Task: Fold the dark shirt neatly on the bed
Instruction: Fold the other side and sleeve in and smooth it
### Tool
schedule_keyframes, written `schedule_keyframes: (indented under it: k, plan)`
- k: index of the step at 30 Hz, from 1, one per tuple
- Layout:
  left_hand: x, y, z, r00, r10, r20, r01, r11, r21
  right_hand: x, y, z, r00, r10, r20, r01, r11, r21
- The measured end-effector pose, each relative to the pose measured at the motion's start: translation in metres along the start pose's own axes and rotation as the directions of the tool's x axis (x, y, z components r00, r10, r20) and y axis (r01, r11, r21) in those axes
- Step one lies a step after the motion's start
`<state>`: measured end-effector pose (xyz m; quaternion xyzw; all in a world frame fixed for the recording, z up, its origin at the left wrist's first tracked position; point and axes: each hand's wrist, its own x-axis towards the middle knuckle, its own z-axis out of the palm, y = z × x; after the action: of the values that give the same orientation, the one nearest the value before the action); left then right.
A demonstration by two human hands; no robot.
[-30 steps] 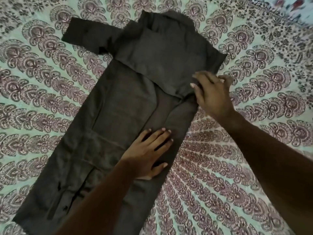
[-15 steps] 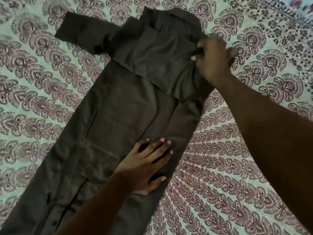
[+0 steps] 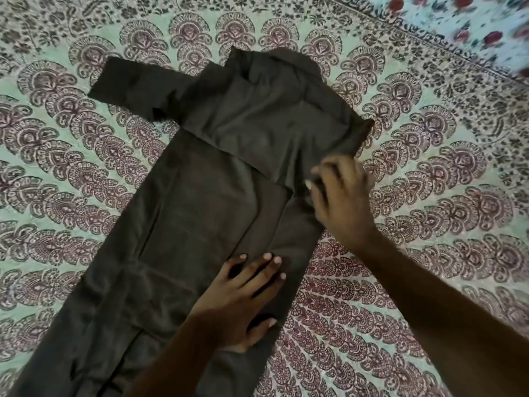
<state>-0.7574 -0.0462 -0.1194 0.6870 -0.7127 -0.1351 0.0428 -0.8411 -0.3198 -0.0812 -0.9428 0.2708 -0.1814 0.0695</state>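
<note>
Head view: the shirt (image 3: 217, 202) lies on the bed (image 3: 429, 173), left hand (image 3: 243, 296) pressing it with flat spread fingers, right hand (image 3: 340, 202) blurred at the folded edge, grip unclear, where a dragging stroke could bunch the fold.

dim, even indoor light; soft shadows; right hand (image 3: 342, 196) motion-blurred; top right corner smeared; wide-angle bending at edges.
</note>
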Motion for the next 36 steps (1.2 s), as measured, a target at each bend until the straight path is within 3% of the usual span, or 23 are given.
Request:
schedule_keyframes:
  k: [3,5,8,11,16,19,24,28,31,33,36]
  plan:
    - [0.0,-0.001,0.0,1.0,0.005,-0.005,-0.005,1.0,0.011,-0.047,0.011,0.002,0.94,-0.193,0.282,0.204,0.979,-0.01]
    - [0.001,-0.001,0.0,1.0,0.011,-0.006,-0.011,1.0,0.013,-0.034,0.028,0.009,0.89,-0.212,0.404,0.254,0.966,-0.051]
    - [0.001,-0.001,-0.001,1.0,0.005,-0.003,-0.005,1.0,0.008,0.024,0.054,0.021,0.879,-0.098,0.467,0.193,0.968,-0.161]
    - [0.0,0.0,0.0,1.0,0.01,0.001,-0.01,1.0,0.002,0.082,0.075,0.024,0.854,0.053,0.518,0.011,0.993,-0.119]
    - [0.001,-0.001,0.001,1.0,0.005,0.015,-0.005,1.0,-0.003,0.112,0.073,0.008,0.92,0.219,0.326,-0.189,0.974,-0.122]
    - [0.0,-0.002,0.0,1.0,0.007,0.026,-0.007,1.0,-0.018,0.117,0.083,0.003,0.851,0.277,0.446,-0.228,0.96,-0.161]
    - [0.001,-0.001,-0.002,1.0,0.0,0.03,0.001,0.999,-0.038,0.14,0.077,-0.003,0.793,0.335,0.51,-0.368,0.929,-0.039]
    - [0.001,-0.001,-0.005,1.0,0.001,0.023,0.0,0.999,-0.049,0.152,0.068,0.0,0.86,0.268,0.435,-0.301,0.954,0.008]
    - [0.002,-0.001,-0.004,1.0,0.004,0.028,-0.003,0.999,-0.044,0.152,0.051,0.003,0.923,0.153,0.353,-0.152,0.988,-0.031]
    - [0.002,-0.001,-0.003,1.0,0.004,0.029,-0.003,0.999,-0.041,0.152,0.046,0.009,0.928,0.094,0.359,-0.083,0.996,-0.045]
    - [0.002,-0.001,-0.004,1.0,0.006,0.026,-0.005,0.999,-0.036,0.149,0.052,0.017,0.927,0.139,0.349,-0.162,0.986,0.04]
